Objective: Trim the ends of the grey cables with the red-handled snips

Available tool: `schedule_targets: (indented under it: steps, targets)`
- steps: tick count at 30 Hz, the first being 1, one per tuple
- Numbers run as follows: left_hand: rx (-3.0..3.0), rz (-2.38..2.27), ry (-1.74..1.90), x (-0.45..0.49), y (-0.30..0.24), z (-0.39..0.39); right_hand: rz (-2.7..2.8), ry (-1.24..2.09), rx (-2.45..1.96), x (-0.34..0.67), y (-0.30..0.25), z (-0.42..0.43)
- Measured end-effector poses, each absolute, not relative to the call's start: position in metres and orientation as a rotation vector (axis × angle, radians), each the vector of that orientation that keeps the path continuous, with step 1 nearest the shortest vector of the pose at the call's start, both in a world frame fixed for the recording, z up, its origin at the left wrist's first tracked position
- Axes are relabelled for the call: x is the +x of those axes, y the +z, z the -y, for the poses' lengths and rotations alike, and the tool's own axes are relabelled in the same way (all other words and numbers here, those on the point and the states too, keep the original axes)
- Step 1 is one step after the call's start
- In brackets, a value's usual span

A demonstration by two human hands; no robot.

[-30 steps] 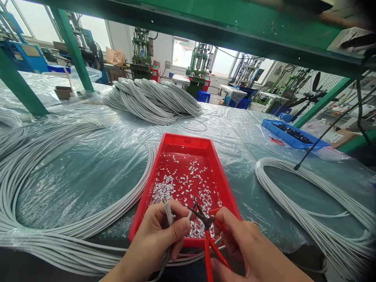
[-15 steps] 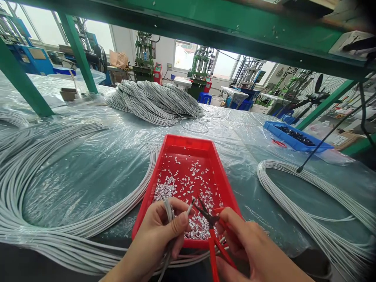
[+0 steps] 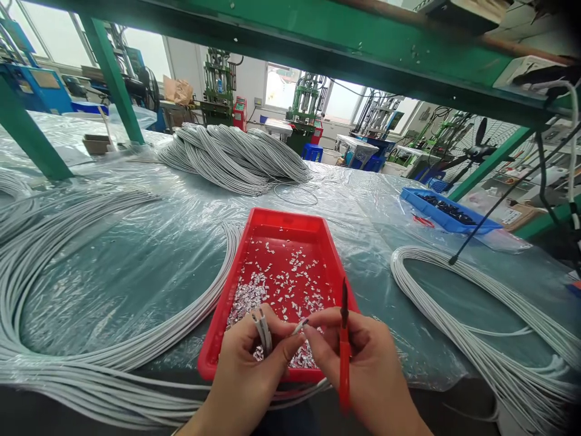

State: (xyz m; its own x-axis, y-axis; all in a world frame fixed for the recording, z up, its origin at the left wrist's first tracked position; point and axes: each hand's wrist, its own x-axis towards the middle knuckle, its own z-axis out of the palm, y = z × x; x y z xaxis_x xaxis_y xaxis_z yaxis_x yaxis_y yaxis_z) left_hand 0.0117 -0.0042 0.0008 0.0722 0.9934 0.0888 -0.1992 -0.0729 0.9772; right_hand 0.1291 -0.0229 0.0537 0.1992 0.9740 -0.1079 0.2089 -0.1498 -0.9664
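Observation:
Several light grey cables (image 3: 263,332) are bunched in my left hand (image 3: 254,363), their cut ends pointing up. One cable end (image 3: 299,327) sticks out to the right between its thumb and forefinger. My right hand (image 3: 363,357) pinches at the dark tip of that end with thumb and forefinger. In the same hand rest red-handled pliers (image 3: 345,357), upright, with their dark jaws together. Below both hands lies a red tray (image 3: 290,218), scattered with small silvery foil scraps (image 3: 249,297).
Coiled grey cables lie at the left (image 3: 27,284) and right (image 3: 422,290). A large cable heap (image 3: 236,157) sits behind the tray. At the right back is a blue tray (image 3: 454,212) of black parts. A green beam (image 3: 290,36) crosses overhead.
The pliers have swung away from the cable end and now stand upright, jaws closed. My right thumb and forefinger have come in to the cable tip beside my left hand.

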Motion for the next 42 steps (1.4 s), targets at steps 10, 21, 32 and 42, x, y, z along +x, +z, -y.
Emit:
schedule_targets:
  steps: [10, 21, 32, 42]
  targets:
    - [1.252, -0.978, 1.502, 0.016, 0.002, 0.004, 1.234, 0.914, -1.443, 0.117, 0.033, 0.022]
    - [0.687, -0.558, 0.998, 0.003, 0.01, -0.002, 1.39, 1.168, -1.4, 0.144, 0.04, 0.005]
    - [0.787, -0.705, 1.086, 0.007, 0.007, 0.004, 1.226, 1.122, -1.493, 0.134, 0.053, 0.018]
    - [1.056, -0.834, 1.256, 0.01, 0.008, 0.003, 1.23, 1.105, -1.516, 0.134, 0.056, 0.019]
